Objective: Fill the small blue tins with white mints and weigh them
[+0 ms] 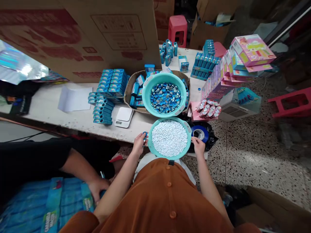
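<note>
A turquoise basin (pixel 150 147) full of small white tablets (pixel 169 137) is right in front of my body. My left hand (pixel 139 144) is at its left rim, fingers closed on a few small blue-and-silver caps (pixel 145 135); whether it also touches the rim I cannot tell. On the opposite side my right hand (pixel 198 146) pinches the basin's right edge. Just beyond stands a second turquoise basin (pixel 146 100), holding many blue and silver caps (pixel 165 98). It rests on a cut-down cardboard box (pixel 126 94) of small blue packs.
A white digital scale (pixel 123 117) and stacked blue boxes (pixel 111 82) are on the left of the table. Pink boxes (pixel 216 77) and a tape roll (pixel 200 133) are at right. A co-worker's hand (pixel 97 187) is at lower left, beside packed blue goods (pixel 51 204).
</note>
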{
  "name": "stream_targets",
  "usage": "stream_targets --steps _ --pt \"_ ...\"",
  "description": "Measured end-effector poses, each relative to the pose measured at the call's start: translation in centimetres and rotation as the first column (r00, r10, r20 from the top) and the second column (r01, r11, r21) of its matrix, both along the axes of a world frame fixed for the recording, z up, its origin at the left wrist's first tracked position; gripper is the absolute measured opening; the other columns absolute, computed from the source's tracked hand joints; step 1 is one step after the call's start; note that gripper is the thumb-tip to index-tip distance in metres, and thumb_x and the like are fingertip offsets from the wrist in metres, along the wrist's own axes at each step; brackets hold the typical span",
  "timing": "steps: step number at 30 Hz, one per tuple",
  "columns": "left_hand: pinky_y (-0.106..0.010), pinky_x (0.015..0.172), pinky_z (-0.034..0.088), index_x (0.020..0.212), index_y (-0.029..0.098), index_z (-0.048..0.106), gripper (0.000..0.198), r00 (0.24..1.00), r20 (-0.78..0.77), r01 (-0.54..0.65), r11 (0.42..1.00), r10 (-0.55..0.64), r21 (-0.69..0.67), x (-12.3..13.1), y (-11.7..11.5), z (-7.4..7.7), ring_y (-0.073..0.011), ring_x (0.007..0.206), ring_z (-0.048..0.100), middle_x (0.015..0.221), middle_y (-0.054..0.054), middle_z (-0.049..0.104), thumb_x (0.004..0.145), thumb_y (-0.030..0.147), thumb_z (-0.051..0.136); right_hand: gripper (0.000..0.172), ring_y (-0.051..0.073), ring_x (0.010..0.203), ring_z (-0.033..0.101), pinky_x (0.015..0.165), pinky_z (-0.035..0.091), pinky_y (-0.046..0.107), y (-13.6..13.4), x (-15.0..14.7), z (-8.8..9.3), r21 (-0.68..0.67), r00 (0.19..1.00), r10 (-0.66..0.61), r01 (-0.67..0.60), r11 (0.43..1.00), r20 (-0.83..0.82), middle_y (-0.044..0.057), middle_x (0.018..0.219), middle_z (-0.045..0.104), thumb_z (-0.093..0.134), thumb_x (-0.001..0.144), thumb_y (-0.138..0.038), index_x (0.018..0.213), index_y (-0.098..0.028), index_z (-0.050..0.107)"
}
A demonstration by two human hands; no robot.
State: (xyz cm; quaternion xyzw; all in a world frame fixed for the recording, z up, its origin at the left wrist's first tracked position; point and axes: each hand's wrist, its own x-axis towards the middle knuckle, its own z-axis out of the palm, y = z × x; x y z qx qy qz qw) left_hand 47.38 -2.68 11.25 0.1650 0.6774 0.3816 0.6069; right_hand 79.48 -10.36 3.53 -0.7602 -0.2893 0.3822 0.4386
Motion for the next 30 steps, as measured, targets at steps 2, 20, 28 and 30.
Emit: stream_targets --steps 2,20,28,30 --pt "-0.016 0.036 0.022 0.088 0.014 0.060 0.031 0.998 -0.036 -0.057 0.998 0.057 0.002 0.0 -0.3 -0.1 -0.0033 0.042 0.041 0.066 0.004 0.052 0.065 0.034 0.067 0.049 0.020 0.071 0.063 0.074 0.050 0.033 1.0 0.3 -0.3 0.006 1.000 0.027 -0.027 1.000 -0.001 0.008 0.078 0.072 0.056 0.073 -0.055 0.091 -0.013 0.072" --pt "-0.017 0.038 0.026 0.072 0.016 0.052 0.016 0.819 -0.380 -0.493 0.866 0.430 -0.081 -3.9 0.7 -5.4 -0.0045 0.037 0.038 0.057 0.004 0.052 0.068 0.029 0.060 0.046 0.031 0.123 0.041 0.102 0.027 0.050 5.0 -1.2 -3.7 -0.004 0.695 0.222 -0.300 0.954 0.684 0.015 0.127 0.056 0.044 0.088 -0.044 0.122 -0.018 0.059" --pt "-0.019 0.037 0.026 0.062 0.016 0.051 0.016 0.739 -0.490 -0.589 0.797 0.462 -0.135 -7.6 -1.7 -5.7 -0.0061 0.036 0.037 0.050 0.005 0.048 0.066 0.028 0.060 0.052 0.033 0.121 0.044 0.100 0.031 0.051 5.0 -1.2 -3.4 0.030 0.665 0.203 -0.321 0.947 0.718 0.020 0.123 0.057 0.044 0.089 -0.046 0.127 -0.012 0.055" --pt "-0.019 0.037 0.026 0.060 0.017 0.049 0.018 0.709 -0.530 -0.616 0.775 0.466 -0.142 -8.4 -2.4 -5.8 -0.0064 0.035 0.036 0.048 0.005 0.047 0.065 0.029 0.062 0.052 0.033 0.120 0.046 0.099 0.032 0.051 4.8 -1.4 -3.5 0.046 0.645 0.188 -0.328 0.944 0.740 0.020 0.121 0.058 0.042 0.089 -0.046 0.126 -0.011 0.055"
